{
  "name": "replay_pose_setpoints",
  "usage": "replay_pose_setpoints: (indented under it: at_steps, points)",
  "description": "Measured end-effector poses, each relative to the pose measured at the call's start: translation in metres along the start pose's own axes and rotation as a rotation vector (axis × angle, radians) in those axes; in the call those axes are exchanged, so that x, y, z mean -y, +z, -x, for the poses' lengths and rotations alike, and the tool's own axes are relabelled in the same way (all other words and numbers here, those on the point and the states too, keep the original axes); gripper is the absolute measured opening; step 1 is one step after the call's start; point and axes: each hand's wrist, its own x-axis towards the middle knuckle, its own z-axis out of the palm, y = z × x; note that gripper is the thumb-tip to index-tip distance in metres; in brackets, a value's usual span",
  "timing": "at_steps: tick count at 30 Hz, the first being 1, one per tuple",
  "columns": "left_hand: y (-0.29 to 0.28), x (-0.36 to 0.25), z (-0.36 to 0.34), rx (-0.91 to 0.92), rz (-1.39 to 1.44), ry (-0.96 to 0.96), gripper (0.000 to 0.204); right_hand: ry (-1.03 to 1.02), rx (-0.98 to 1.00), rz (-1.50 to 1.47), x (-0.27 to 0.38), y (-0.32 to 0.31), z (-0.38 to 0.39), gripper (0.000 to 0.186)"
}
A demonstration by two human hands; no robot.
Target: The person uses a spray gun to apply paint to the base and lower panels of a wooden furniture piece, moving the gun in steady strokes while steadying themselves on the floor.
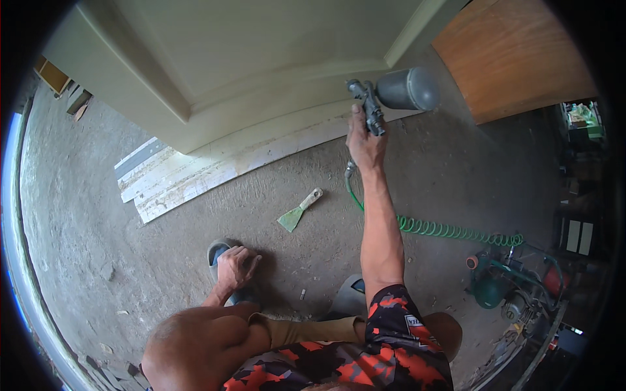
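My right hand (367,146) is wrapped round a grey metal spray gun (373,116), whose round grey paint cup (407,90) points to the right. The gun is held close to the lower edge of a cream-coloured panelled door (274,55). From below the gun's handle hangs a green coiled air hose (456,231). My left hand (236,266) hangs low above one of my shoes, its fingers loosely bent and apart with nothing seen in them. On the floor between my hands lies a putty knife (300,210) with a pale handle and greenish blade.
Dirty white boards (195,189) lie on the concrete floor (85,215) under the door's lower edge. A brown wooden panel (515,58) stands at the far right. At the lower right is a green air compressor (489,292), with the coiled hose running to it.
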Motion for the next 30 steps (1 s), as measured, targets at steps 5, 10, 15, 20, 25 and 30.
replay_pose_setpoints:
  at_steps: [5, 10, 15, 20, 25, 30]
  points:
    - [0.003, -0.002, -0.001, 0.0, -0.004, -0.002, 0.017, -0.023, -0.108, 0.094, -0.011, -0.04, -0.036, 0.032]
    - [0.002, 0.001, 0.001, -0.002, -0.002, -0.006, 0.016, -0.061, -0.162, 0.254, 0.006, -0.066, -0.056, 0.028]
    - [0.002, 0.001, 0.0, 0.022, -0.003, -0.017, 0.018, -0.049, -0.175, 0.432, 0.044, -0.087, -0.071, 0.034]
    - [0.002, 0.001, 0.001, 0.019, 0.014, -0.024, 0.018, 0.123, -0.082, 0.636, 0.073, -0.093, -0.089, 0.031]
    - [0.001, 0.0, 0.0, 0.002, 0.004, -0.005, 0.018, 0.142, 0.006, 0.451, 0.085, -0.073, -0.083, 0.034]
    - [0.001, 0.0, -0.001, -0.004, 0.018, 0.009, 0.018, 0.376, 0.144, 0.198, 0.115, -0.038, -0.052, 0.04]
